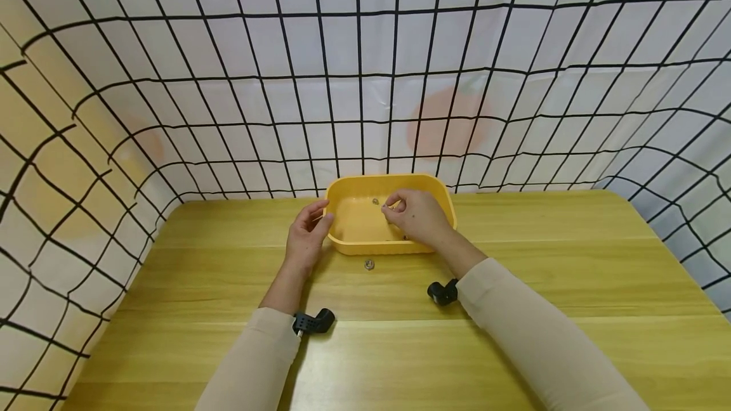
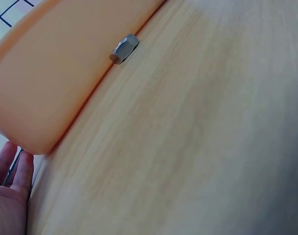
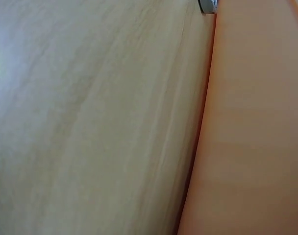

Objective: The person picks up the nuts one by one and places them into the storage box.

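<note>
A yellow plastic tray (image 1: 365,248) stands at the far side of the wooden table. My left hand (image 1: 305,240) is at its left end, thumb and relaxed fingers right at the rim; the left wrist view has those fingers (image 2: 22,171) beside the tray's corner. Over the tray's inside, my right hand (image 1: 419,214) pinches a small metal piece (image 1: 384,207) between thumb and index finger, mostly hidden by the fingertips. Small metal pieces lie on the tray floor, one nut-like piece (image 1: 375,201) left of the right fingertips. A hex nut (image 2: 124,49) lies on the table just before the tray's front wall.
The wooden table (image 1: 377,360) extends on both sides of the tray and toward me. Black netting (image 1: 360,75) over a pale patterned sheet rises behind the table and along both sides. A black wrist camera (image 1: 314,321) sits at the left cuff, another wrist camera (image 1: 443,292) at the right.
</note>
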Demonstrator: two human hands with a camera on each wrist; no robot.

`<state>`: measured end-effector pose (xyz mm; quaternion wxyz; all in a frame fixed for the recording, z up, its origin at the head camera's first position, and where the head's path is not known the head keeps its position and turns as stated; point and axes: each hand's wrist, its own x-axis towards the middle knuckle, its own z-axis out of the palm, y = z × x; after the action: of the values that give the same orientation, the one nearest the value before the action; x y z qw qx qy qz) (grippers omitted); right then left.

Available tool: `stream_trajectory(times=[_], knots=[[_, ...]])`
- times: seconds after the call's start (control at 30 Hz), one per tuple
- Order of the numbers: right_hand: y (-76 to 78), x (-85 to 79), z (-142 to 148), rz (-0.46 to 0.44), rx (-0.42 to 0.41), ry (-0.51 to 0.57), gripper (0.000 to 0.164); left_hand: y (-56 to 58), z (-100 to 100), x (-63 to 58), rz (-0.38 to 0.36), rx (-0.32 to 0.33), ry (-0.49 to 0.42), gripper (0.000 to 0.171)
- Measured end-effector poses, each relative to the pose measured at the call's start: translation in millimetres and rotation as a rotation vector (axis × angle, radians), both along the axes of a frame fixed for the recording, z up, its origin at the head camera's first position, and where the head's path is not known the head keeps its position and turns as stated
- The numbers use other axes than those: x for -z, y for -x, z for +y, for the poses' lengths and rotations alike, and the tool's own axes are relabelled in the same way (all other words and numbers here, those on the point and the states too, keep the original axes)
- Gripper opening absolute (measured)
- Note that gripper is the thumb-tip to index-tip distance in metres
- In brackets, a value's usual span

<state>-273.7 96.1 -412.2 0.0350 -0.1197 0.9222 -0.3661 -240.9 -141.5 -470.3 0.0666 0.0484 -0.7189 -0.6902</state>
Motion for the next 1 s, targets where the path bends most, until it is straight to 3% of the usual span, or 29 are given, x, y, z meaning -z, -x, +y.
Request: stream_trajectory(times=[0.33, 1.0], knots=[[-1.0, 2.3, 0.0, 0.022, -0.019, -0.006, 0.019, -0.6, 0.6, -0.9, -0.007, -0.002, -0.001, 0.039], [-1.5, -0.6, -1.0, -0.041, 0.004, -0.008, 0.021, -0.8, -0.8, 0.0, -0.005, 0.002, 0.000, 0.037]])
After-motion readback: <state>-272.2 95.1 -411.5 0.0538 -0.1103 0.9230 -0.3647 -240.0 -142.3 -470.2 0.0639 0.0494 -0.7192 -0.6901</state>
